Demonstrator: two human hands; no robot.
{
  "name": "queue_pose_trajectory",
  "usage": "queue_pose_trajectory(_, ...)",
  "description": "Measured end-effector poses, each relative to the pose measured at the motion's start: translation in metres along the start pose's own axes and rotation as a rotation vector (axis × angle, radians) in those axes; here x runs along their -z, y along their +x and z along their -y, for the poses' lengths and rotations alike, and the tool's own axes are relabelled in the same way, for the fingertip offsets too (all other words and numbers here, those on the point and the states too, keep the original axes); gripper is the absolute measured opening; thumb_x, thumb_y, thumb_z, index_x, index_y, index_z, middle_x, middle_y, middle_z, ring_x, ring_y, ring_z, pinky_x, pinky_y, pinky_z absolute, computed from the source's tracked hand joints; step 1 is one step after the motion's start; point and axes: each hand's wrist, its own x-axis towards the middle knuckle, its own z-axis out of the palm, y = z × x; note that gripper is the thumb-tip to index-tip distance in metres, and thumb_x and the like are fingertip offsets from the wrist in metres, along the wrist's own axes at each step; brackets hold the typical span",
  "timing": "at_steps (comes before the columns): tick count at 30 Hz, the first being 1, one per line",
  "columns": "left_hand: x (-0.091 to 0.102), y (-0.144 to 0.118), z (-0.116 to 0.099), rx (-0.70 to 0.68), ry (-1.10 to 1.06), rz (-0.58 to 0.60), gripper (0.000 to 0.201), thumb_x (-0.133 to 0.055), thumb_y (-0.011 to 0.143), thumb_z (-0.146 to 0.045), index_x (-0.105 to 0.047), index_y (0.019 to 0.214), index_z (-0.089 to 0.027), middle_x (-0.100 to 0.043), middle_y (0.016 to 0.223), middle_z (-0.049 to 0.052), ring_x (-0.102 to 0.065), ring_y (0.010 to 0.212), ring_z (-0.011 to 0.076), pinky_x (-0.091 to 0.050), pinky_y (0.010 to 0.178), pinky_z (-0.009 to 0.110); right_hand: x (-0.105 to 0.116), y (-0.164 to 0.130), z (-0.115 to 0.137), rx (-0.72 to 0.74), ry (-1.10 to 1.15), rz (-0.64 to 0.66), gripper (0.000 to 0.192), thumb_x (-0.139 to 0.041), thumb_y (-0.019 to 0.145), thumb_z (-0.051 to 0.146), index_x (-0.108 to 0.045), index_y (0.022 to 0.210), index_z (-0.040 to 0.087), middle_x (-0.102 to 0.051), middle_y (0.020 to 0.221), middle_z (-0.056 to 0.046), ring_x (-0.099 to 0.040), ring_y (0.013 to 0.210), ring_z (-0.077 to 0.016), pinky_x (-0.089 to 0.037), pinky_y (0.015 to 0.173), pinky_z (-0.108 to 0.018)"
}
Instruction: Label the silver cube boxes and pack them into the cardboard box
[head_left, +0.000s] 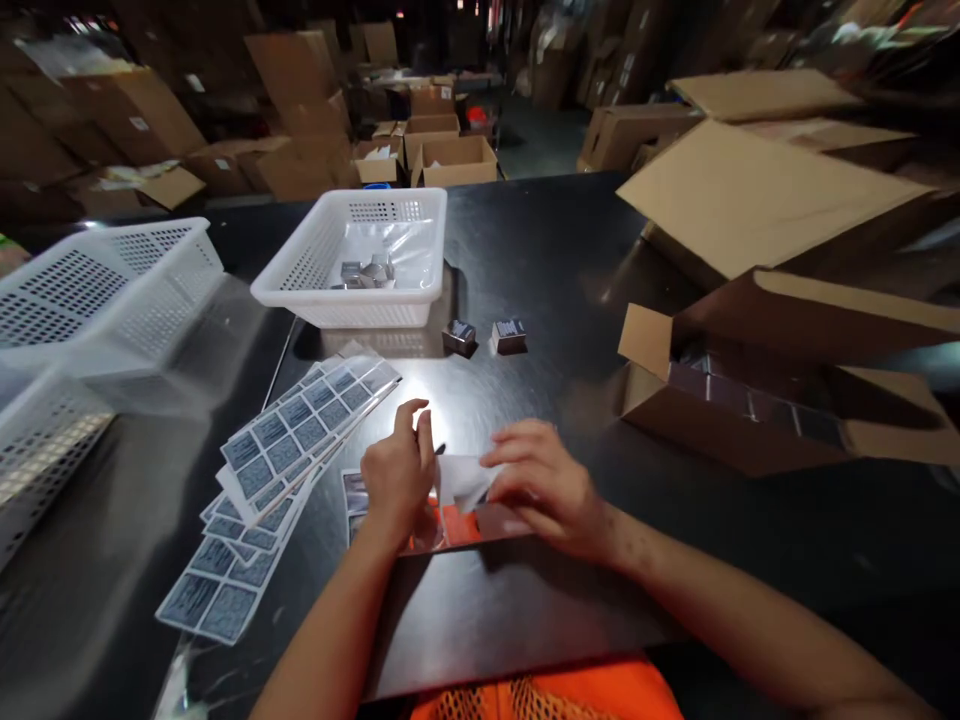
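White paper slip [461, 480]: held between both hands, low over the desk [525, 610]; a thin curled piece, likely a label or its backing, too blurred to read.
Left hand [397, 475]: fingers closed on the slip's left edge, thumb and forefinger raised in a pinch.
Right hand [544, 485]: laid palm down over the slip's right end, fingers curled on it; the two hands sit close together.
Beneath the hands: an orange-red piece [457, 525] and a small dark flat item, partly hidden; what they are cannot be told.
Handling (judgement): very light, limp, easy to crease or tear; probably sticky on one face if it is a label. Best taken at a corner or edge with fingertips, not pressed flat.
Label sheets [292, 440]: fanned stack just left of the left hand, grey printed squares in rows.
Small dark boxes [484, 336]: two, ahead of the hands, apart from each other.
White basket [360, 255]: beyond the boxes, holding a clear bag and a few small grey items.
Second white basket [97, 290]: far left of the hands.
Open carton [765, 400]: right of the right hand, dark packs in a row inside.
Flat cardboard [750, 190]: beyond the carton.
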Motion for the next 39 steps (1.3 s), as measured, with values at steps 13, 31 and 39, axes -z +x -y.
queue_pose_trajectory(13, -0.002, 0.002, -0.011, -0.143, 0.073, 0.153, 0.028, -0.054, 0.099, -0.029, -0.069, 0.123, -0.025, -0.07, 0.061, 0.0, -0.072, 0.063, 0.0228, -0.043, 0.058, 0.028, 0.04, 0.104, -0.143, -0.767, 0.099, -0.122, 0.07, -0.087, 0.06, 0.023, -0.046, 0.116, 0.021, -0.071, 0.091, -0.006, -0.071, 0.099, -0.034, -0.043, 0.106, -0.061)
queue_pose_trajectory(31, 0.016, -0.013, -0.012, -0.693, -0.278, -0.172, 0.078, -0.081, 0.08, -0.047, -0.047, 0.146, -0.022, -0.068, 0.13, 0.016, -0.071, 0.11, 0.0286, -0.058, 0.072, 0.03, 0.006, 0.019, -0.006, -1.097, 1.03, -0.243, 0.09, -0.096, 0.053, 0.049, -0.031, 0.111, 0.03, -0.075, 0.092, 0.002, -0.074, 0.077, -0.0214, -0.06, 0.078, -0.039)
queue_pose_trajectory(39, 0.013, -0.023, -0.019, -0.585, -0.131, -0.079, 0.046, -0.07, 0.088, -0.035, -0.061, 0.131, -0.021, -0.075, 0.115, 0.01, -0.074, 0.083, 0.0205, -0.048, 0.055, 0.026, -0.013, 0.003, 0.008, -0.78, 0.3, -0.416, 0.069, -0.088, 0.072, 0.039, -0.034, 0.114, 0.029, -0.061, 0.127, -0.01, -0.069, 0.109, -0.0253, -0.059, 0.092, -0.046)
